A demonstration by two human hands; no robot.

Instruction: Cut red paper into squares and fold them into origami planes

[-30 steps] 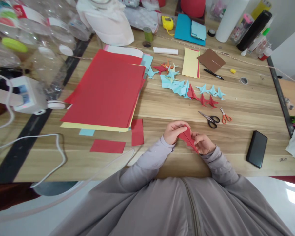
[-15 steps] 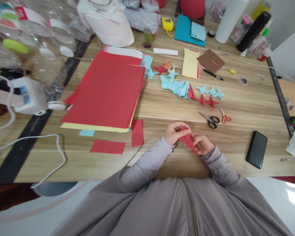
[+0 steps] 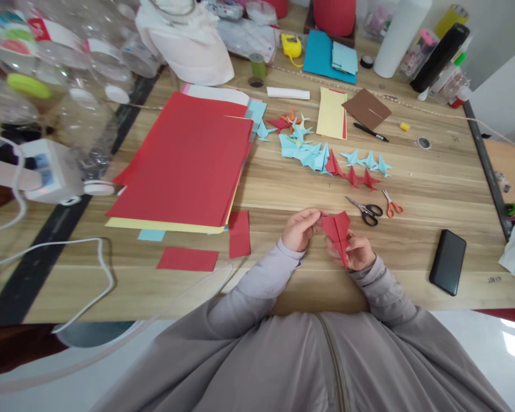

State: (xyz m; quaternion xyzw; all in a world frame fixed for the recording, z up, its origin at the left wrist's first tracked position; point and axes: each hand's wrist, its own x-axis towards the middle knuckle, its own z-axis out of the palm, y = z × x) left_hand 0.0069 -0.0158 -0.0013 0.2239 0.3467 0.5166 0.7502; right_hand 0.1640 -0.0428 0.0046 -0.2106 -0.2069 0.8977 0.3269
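Note:
A piece of folded red paper [image 3: 336, 228] is held up just above the table, wide at the top and narrowing to a point below, with a crease line down its middle. My right hand [image 3: 359, 252] grips its narrow lower part, thumb in front and fingers behind. At the paper's upper left corner, my left hand [image 3: 301, 229] is closed, thumb and fingertips at the edge; some fingertips are hidden behind the paper. Beyond the hands lie black-handled scissors [image 3: 369, 213] and small orange-handled scissors [image 3: 393, 205].
Red sheets [image 3: 189, 166] are stacked at left, with red paper pieces [image 3: 187, 259] nearby. Several folded blue cranes [image 3: 311, 154] and red cranes [image 3: 370, 180] sit further back. A black phone-like slab [image 3: 448, 262] lies right. Plastic bottles [image 3: 86, 109] crowd the far left.
The folded red paper has turned more upright, its wide end now up and facing me. My left hand has shifted slightly left, from over the paper to its left corner.

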